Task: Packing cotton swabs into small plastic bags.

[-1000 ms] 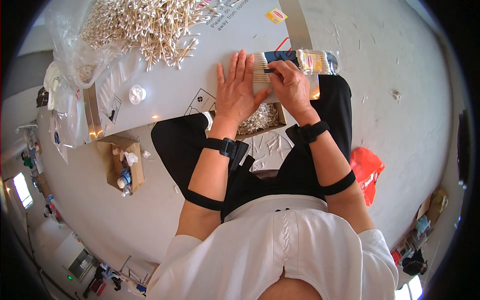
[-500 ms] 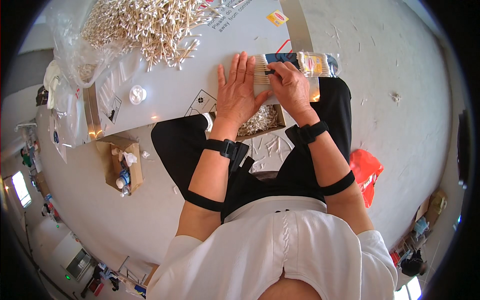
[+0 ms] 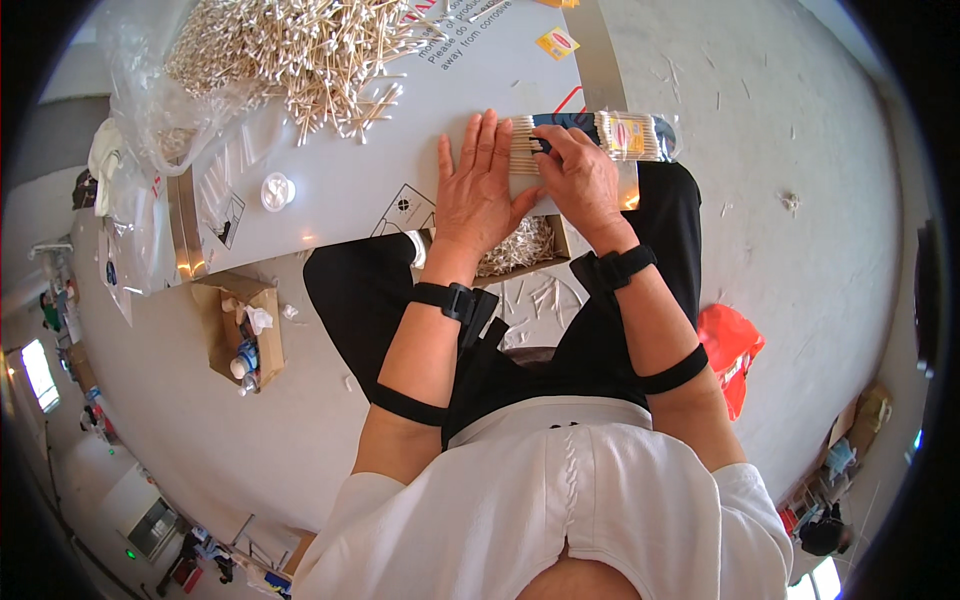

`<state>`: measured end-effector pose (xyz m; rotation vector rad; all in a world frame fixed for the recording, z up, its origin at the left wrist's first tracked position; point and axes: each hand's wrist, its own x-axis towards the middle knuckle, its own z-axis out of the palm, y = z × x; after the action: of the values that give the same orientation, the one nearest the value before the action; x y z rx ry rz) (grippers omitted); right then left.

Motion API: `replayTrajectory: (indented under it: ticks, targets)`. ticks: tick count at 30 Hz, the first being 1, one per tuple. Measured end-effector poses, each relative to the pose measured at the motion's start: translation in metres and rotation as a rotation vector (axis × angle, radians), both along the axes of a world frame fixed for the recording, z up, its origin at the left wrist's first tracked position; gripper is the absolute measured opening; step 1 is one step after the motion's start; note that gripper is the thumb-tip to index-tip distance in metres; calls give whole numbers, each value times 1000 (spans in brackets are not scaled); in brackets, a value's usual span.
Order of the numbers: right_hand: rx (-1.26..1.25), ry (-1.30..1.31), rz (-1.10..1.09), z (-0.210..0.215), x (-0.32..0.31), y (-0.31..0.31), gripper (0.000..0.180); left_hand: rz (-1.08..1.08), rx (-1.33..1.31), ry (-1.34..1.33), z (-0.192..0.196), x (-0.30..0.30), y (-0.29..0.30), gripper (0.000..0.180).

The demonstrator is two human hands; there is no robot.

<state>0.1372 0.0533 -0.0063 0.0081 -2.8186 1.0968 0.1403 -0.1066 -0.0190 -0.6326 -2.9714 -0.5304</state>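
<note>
My left hand (image 3: 478,180) lies flat on the tabletop, palm down, its fingers stretched and the thumb out to the side. Its edge is against a row of cotton swabs (image 3: 521,146) laid side by side. My right hand (image 3: 580,178) is closed, fingertips bent together over the right part of that row and a dark blue strip (image 3: 550,120); what its fingers hold, if anything, is hidden. Just right of it sits a clear packet of cotton swabs (image 3: 640,137) with a yellow and red label. A big heap of loose cotton swabs (image 3: 290,55) covers the table's far left.
A clear plastic bag (image 3: 135,90) hangs over the left corner, near a small white tub (image 3: 278,191). A yellow card (image 3: 557,42) lies at the far right. Beneath the table edge stands a box of swabs (image 3: 520,248); a carton (image 3: 240,330) and red bag (image 3: 730,350) are on the floor.
The view has shifted slightly, bringing another bit of yellow in at the top edge. Both hands keep almost the same place and pose.
</note>
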Motion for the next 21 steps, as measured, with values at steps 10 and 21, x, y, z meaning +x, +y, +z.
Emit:
replayTrajectory:
  ticks: [10, 21]
  targets:
    - [-34, -24, -5, -2, -3, 1, 22, 6, -7, -13, -2, -1, 0, 94]
    - [29, -39, 49, 1, -18, 3, 25, 10, -19, -21, -4, -1, 0, 95]
